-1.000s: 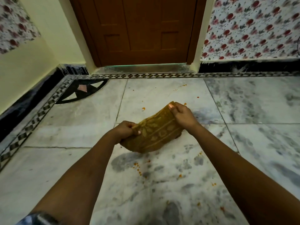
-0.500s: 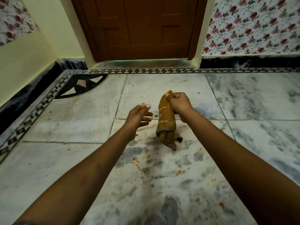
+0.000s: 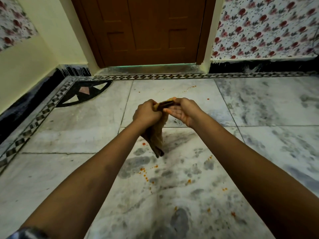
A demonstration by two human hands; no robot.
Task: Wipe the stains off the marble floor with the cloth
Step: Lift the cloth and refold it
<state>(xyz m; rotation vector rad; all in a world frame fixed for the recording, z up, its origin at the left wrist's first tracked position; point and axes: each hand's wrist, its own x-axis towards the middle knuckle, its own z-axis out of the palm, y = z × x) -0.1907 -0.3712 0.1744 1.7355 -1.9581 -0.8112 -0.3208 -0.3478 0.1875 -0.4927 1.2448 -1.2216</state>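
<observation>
- Head view looks down along two bare forearms to both hands, raised together above the marble floor [image 3: 82,135] in front of a brown door [image 3: 148,30].
- The left hand [image 3: 146,112] is curled into a fist over the upper part of the cloth [image 3: 156,138], knuckles toward the camera.
- The right hand [image 3: 185,111] meets the left at the top end of the cloth; its thumb and forefinger side pinch the folded edge, while its other fingers [image 3: 170,110] lie straight and point left toward the left hand.
- The cloth is mustard-yellow and bunched into a narrow hanging strip. Its long axis runs roughly vertical, top end held between the two hands, bottom end pointing down at the floor with a slight lean to the right.
- Whether the lower tip touches the floor or hangs just above it cannot be told.
- Orange stains [image 3: 144,171] speckle the grey-veined tiles just below the cloth's tip, with more scattered nearer the camera and a few small ones far off near the door sill.
- A black patterned border [image 3: 31,126] runs along the floor's left edge.
</observation>
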